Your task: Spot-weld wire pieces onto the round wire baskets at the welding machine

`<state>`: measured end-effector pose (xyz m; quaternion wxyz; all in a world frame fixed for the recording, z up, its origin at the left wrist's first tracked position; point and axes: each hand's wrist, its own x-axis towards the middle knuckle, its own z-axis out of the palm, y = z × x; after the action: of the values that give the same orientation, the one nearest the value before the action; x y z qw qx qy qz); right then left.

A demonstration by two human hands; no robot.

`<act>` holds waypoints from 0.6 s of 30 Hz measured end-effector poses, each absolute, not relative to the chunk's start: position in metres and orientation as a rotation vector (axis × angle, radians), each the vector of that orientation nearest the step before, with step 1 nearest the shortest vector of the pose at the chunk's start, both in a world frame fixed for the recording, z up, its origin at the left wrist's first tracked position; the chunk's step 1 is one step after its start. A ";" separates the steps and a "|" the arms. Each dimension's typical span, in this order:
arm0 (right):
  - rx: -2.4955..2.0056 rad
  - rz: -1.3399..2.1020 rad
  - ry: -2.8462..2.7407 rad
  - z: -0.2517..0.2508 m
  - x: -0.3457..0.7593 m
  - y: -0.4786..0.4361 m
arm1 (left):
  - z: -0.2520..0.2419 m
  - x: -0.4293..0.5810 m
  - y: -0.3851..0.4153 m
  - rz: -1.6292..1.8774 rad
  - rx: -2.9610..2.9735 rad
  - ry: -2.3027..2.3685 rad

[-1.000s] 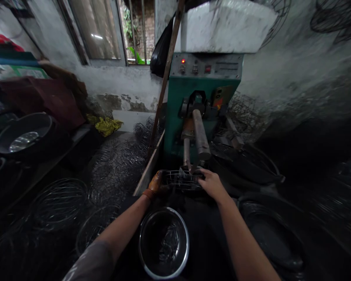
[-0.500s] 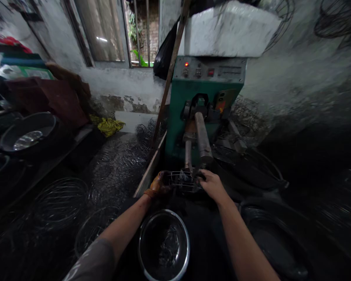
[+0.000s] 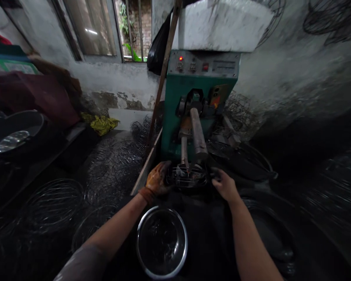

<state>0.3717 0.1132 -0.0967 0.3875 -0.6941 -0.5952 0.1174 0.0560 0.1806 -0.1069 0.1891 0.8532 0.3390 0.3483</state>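
A small round wire rack (image 3: 187, 180) lies level under the upper rod of a green machine that looks like a spot welder (image 3: 175, 91). My left hand (image 3: 158, 179), in a stained orange-brown glove, is closed on the rack's left side. At the right side, my right hand (image 3: 224, 185) has its fingers bent together on the rim; their tips are dark and partly hidden. The thick upper electrode arm (image 3: 198, 130) reaches out over the rack, its pointed tip just above the wires. Closer to me stands a round metal bowl (image 3: 138, 242) with small shiny pieces inside.
Heaps of wire racks (image 3: 58, 201) cover the floor at left. A wooden board (image 3: 148, 164) leans beside the machine. At right lies a dark basin (image 3: 269, 230). A white foam box (image 3: 219, 27) rests on the machine, and a black tub (image 3: 32, 121) stands far left.
My right hand has moved right, away from the electrode tip to the rack's right rim. More of the rack shows between my hands. The view has shifted slightly.
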 end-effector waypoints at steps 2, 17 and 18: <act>-1.838 0.387 -1.511 -0.102 0.380 0.112 | -0.093 0.069 0.178 0.911 2.554 0.965; -1.725 0.175 -2.054 -0.069 0.316 0.115 | -0.152 0.031 0.188 0.903 2.075 1.132; -1.734 0.156 -2.055 -0.070 0.314 0.118 | -0.152 0.029 0.190 0.901 2.076 1.136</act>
<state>0.3138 0.1184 -0.0696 0.2223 -0.6278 -0.7438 0.0565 0.0292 0.1904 -0.1521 0.3001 0.7820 0.4280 0.3396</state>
